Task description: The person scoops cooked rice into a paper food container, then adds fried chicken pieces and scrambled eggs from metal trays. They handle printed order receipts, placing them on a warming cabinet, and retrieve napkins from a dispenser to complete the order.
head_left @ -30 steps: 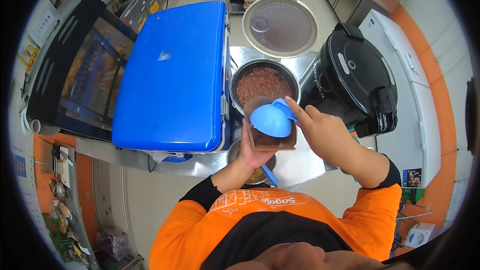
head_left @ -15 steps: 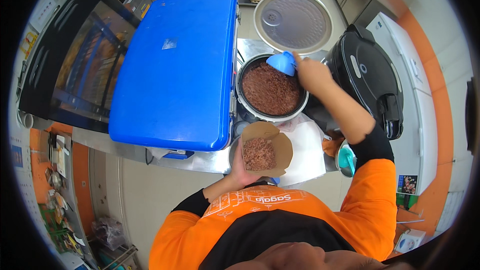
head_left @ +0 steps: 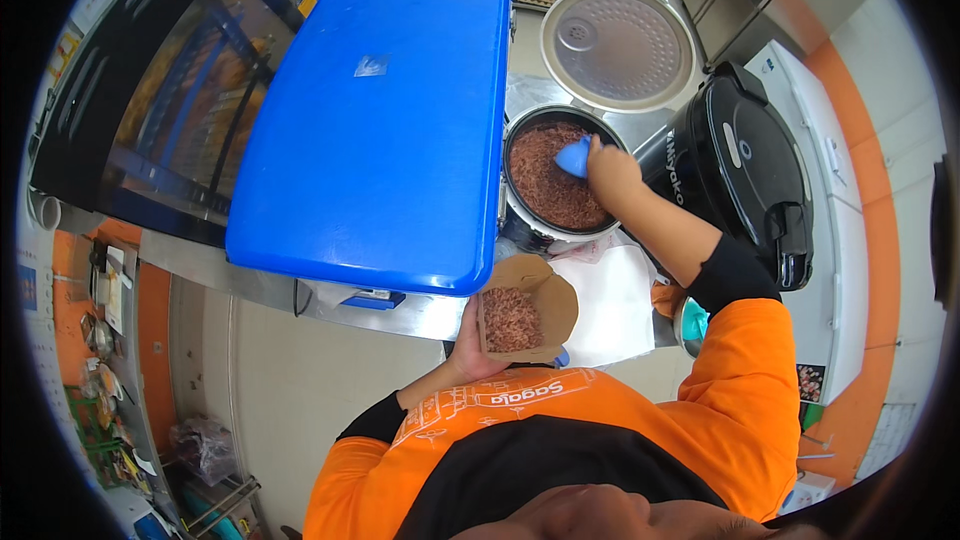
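Note:
My left hand (head_left: 470,348) is closed around the side of a brown paper food box (head_left: 553,305), held up near my chest. Its flaps are unfolded and reddish-brown cooked rice (head_left: 511,320) lies inside. Farther away, my right hand (head_left: 613,178) grips a blue rice scoop (head_left: 573,157) over the open rice cooker (head_left: 510,202). The scoop's tip is at the surface of the rice (head_left: 545,180) in the pot; whether it has dug in, I cannot tell. Beyond the pot, the cooker's round lid (head_left: 655,50) stands raised.
A big blue box (head_left: 370,140) fills the counter left of the cooker. To the right sits a closed black cooker (head_left: 745,160). White paper (head_left: 605,305) lies on the metal counter, near a bowl with a turquoise utensil (head_left: 694,320). A glass-fronted cabinet (head_left: 190,90) stands far left.
My right hand has brought the scoop from the pot's far rim down and nearer, over the rice. The left hand still holds the food box. The whole view has shifted slightly.

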`<state>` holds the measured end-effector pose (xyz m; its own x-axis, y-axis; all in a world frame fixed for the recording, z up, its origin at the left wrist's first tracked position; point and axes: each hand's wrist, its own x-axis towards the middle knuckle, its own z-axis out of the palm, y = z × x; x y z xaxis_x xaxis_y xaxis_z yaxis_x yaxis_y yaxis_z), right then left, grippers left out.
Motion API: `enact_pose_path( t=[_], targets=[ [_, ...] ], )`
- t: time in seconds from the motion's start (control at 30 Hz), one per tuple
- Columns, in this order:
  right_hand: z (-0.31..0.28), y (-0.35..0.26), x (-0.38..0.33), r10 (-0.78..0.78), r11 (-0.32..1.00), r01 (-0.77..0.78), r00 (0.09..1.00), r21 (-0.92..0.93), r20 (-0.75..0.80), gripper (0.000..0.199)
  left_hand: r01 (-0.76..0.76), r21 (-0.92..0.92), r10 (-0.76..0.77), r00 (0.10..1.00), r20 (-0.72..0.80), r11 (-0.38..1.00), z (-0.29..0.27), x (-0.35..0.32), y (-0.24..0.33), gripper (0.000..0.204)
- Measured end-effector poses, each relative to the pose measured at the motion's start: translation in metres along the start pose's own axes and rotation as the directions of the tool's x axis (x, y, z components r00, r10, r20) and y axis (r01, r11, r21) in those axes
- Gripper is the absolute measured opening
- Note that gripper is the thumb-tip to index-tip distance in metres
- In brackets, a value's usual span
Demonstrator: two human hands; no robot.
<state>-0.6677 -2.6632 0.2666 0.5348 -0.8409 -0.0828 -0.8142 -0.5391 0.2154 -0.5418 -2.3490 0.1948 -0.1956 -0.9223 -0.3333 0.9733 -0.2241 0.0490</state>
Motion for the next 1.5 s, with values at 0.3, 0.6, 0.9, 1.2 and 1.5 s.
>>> enact_pose_path(
  t=[0.3,0.6,0.9,1.2,1.5],
  targets=[
    [-0.038,-0.016,-0.015,-0.178,0.982,0.190,0.885,0.015,0.430,0.048,0.107,0.008,-0.107,0.994,-0.024,0.994,0.002,-0.001,0.004,0.071],
    [-0.055,0.019,-0.004,-0.328,0.691,-0.246,0.732,0.680,0.598,0.026,0.120,-0.025,-0.119,0.992,0.042,0.992,-0.008,0.007,0.006,0.071],
    [-0.037,0.076,-0.021,-0.376,0.207,-0.573,0.701,0.793,0.605,0.030,0.178,-0.005,-0.176,0.974,0.142,0.984,0.030,0.026,0.011,0.078],
    [-0.173,0.103,-0.127,-0.226,0.173,-0.327,0.905,0.929,0.361,0.051,0.067,0.019,-0.069,0.985,0.156,0.998,0.075,0.057,0.006,0.084],
    [-0.184,0.027,-0.206,-0.199,0.853,0.242,0.970,0.461,-0.142,0.063,0.092,0.103,-0.110,0.976,0.187,0.990,0.112,0.049,-0.011,0.092]
  ],
)
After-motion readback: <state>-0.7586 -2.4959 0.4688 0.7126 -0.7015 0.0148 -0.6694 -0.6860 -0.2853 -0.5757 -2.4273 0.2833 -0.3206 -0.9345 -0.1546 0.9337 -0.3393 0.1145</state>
